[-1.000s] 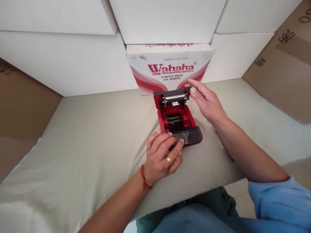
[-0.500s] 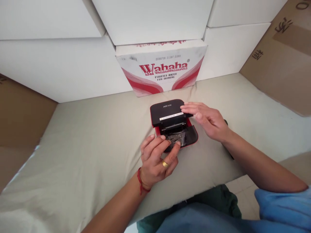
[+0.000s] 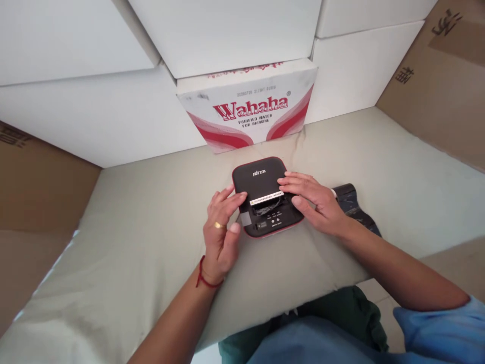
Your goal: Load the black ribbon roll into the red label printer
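Observation:
A black label printer [image 3: 261,182] with a red edge lies flat on the cloth, its lid down. Dark, crumpled film shows in the slot [image 3: 268,204] below a white warning strip. My left hand [image 3: 222,227] rests at the printer's left side, fingers spread and the fingertips on the lid's edge. On the right, my right hand [image 3: 316,202] lies with its fingers stretched over the lid's right edge. Neither hand grips anything. Beyond my right hand lies a dark, shiny, curved strip [image 3: 352,207], partly hidden by my forearm.
A white and red Wahaha water carton [image 3: 253,116] stands behind the printer, against stacked white boxes [image 3: 235,35]. Brown cardboard panels [image 3: 435,96] flank both sides. The pale cloth-covered surface [image 3: 151,242] ends at a front edge near my body.
The printer's lid has come down from its raised position. My left hand has moved from the film inside to the left edge. My right hand has stayed on the lid's right side.

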`<action>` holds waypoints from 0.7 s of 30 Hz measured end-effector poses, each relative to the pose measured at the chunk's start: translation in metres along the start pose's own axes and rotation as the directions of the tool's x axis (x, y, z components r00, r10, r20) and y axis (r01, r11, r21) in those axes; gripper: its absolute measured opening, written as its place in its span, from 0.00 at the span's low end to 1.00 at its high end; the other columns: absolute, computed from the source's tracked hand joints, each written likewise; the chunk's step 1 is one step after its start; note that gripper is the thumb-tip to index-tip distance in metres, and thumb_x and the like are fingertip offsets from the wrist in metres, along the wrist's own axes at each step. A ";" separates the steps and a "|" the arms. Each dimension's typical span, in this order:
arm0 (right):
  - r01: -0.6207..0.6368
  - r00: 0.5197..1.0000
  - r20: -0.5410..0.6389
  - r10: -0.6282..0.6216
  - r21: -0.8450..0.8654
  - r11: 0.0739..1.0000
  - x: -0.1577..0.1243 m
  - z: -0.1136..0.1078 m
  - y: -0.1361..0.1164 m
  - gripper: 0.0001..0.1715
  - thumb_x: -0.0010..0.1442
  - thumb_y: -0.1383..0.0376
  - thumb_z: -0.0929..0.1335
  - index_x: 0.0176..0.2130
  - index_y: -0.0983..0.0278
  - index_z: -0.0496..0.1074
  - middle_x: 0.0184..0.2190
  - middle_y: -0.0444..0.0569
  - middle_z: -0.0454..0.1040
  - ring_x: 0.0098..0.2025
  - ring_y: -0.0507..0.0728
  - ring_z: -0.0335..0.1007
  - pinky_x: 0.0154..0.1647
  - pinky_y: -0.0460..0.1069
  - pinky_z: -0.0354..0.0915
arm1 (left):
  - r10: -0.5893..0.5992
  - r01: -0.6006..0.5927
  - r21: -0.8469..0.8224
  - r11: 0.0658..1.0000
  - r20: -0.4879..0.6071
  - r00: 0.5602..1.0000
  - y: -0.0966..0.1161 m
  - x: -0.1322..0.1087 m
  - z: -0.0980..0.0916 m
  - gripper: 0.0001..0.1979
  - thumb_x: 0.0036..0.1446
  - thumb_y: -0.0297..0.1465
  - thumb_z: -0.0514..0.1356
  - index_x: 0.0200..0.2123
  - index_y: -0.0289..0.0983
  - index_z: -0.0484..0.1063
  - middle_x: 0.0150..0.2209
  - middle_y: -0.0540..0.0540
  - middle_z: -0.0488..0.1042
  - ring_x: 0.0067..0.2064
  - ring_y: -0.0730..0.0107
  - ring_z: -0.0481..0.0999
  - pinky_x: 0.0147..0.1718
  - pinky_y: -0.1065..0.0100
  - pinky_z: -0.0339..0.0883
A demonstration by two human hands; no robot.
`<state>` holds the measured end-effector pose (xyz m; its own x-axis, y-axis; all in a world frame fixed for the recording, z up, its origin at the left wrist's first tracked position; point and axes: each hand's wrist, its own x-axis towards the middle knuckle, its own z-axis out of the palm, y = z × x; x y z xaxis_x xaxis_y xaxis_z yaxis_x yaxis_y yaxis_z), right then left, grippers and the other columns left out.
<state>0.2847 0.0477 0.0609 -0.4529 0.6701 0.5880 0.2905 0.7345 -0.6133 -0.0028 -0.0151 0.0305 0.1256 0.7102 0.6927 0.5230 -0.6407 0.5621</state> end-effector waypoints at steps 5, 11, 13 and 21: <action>0.039 0.996 0.081 -0.038 -0.012 0.999 -0.008 0.005 -0.006 0.32 0.85 0.47 0.64 0.75 0.55 0.76 0.72 0.59 0.82 0.77 0.68 0.75 0.82 0.71 0.66 | -0.061 0.063 -0.059 0.996 0.035 0.998 -0.007 0.002 0.001 0.20 0.84 0.42 0.54 0.65 0.46 0.81 0.66 0.41 0.84 0.76 0.48 0.76 0.77 0.37 0.68; 0.216 0.976 0.020 -0.215 -0.062 0.974 -0.020 0.003 -0.008 0.23 0.78 0.46 0.70 0.64 0.46 0.86 0.59 0.51 0.87 0.65 0.69 0.80 0.71 0.70 0.75 | -0.194 0.194 -0.164 0.967 0.021 0.981 -0.008 -0.003 0.005 0.15 0.79 0.45 0.61 0.59 0.49 0.82 0.67 0.43 0.82 0.82 0.43 0.67 0.81 0.31 0.60; 0.207 0.978 0.002 -0.208 -0.074 0.976 -0.023 0.002 -0.008 0.23 0.77 0.47 0.72 0.65 0.44 0.85 0.53 0.50 0.86 0.60 0.68 0.80 0.65 0.66 0.78 | -0.228 0.227 -0.187 0.956 0.018 0.974 -0.009 -0.005 0.007 0.16 0.77 0.47 0.60 0.57 0.49 0.82 0.70 0.44 0.79 0.86 0.40 0.61 0.83 0.29 0.56; 0.222 0.973 -0.045 -0.227 -0.094 0.971 -0.022 0.008 -0.016 0.24 0.77 0.58 0.73 0.68 0.49 0.82 0.49 0.48 0.87 0.55 0.64 0.80 0.58 0.62 0.79 | -0.373 0.362 -0.331 0.871 0.033 0.927 -0.011 0.003 0.015 0.17 0.74 0.47 0.62 0.62 0.56 0.75 0.87 0.55 0.56 0.88 0.42 0.55 0.80 0.33 0.66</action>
<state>0.2836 0.0203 0.0539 -0.4684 0.4905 0.7349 0.2610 0.8715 -0.4153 0.0046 -0.0017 0.0193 -0.0507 0.9072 0.4177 0.2217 -0.3975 0.8904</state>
